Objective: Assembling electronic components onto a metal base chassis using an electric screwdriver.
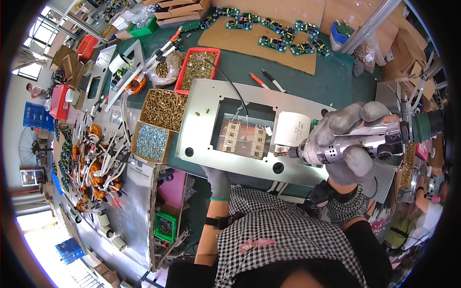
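While the right hand [336,124], in a grey glove, wraps around a silver, cylindrical metal power tool [345,148] with vent holes, the left hand [217,184], in a grey glove with a green cuff, reaches the near edge of a large silver metal panel [199,137]. Its fingers are hidden below that edge, so whether they grip or lie flat I cannot tell.

The panel spans the area ahead of the left hand and to the left of the right hand, over a dark green counter [338,91]. The tool points leftward from the right hand, its tip near the lower end of a thick white cylinder [292,128] on the panel; whether they touch is unclear. Farther left of the right hand, two beige rectangular blocks [231,137] with metal terminals show within the panel's large rectangular opening, and a thin black cable [230,82] arches down between them.

To the left of the left hand stand a cardboard box of small silver metal fasteners [150,142] and, just beyond it, one of brass-coloured fasteners [163,109]. Well ahead of both hands, green circuit boards [272,43] lie on a flat brown cardboard sheet [230,42]. Copper-orange ring coils [97,174] with white cables lie farther left.
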Demonstrator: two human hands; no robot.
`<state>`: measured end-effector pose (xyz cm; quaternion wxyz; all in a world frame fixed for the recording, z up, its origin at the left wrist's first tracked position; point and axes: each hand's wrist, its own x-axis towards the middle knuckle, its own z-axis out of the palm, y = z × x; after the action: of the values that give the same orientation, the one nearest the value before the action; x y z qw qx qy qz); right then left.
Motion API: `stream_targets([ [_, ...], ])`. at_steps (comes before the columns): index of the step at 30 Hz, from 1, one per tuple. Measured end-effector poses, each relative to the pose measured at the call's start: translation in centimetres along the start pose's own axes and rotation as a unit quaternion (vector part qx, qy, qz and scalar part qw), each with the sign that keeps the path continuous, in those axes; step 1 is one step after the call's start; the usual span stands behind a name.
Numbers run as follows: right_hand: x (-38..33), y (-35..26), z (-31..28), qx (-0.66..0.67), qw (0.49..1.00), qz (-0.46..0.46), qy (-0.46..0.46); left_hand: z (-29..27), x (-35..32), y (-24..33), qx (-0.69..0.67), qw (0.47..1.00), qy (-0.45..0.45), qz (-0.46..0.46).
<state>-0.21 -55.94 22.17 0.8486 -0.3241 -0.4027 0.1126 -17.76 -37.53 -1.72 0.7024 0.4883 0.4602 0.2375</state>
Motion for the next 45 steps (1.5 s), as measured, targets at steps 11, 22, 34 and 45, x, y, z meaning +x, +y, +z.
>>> stream_targets([
  [11, 2.1, 1.2, -1.1, 0.021, 1.0, 0.008, 0.0, -0.7, -1.9, -5.4, 0.397, 0.783, -0.34, 0.337],
  [22, 3.7, 2.4, -2.5, -0.179, 0.979, -0.027, 0.095, -2.3, 1.5, -3.4, 0.494, 0.724, -0.319, 0.36],
  [34, 3.8, 5.6, -4.0, -0.208, 0.967, 0.007, 0.149, -2.6, -0.1, -1.0, -0.186, 0.919, -0.293, -0.19],
  [45, 3.3, 6.5, -4.4, -0.221, 0.963, 0.024, 0.153, -1.9, 2.8, -3.2, 0.426, 0.764, -0.284, 0.393],
])
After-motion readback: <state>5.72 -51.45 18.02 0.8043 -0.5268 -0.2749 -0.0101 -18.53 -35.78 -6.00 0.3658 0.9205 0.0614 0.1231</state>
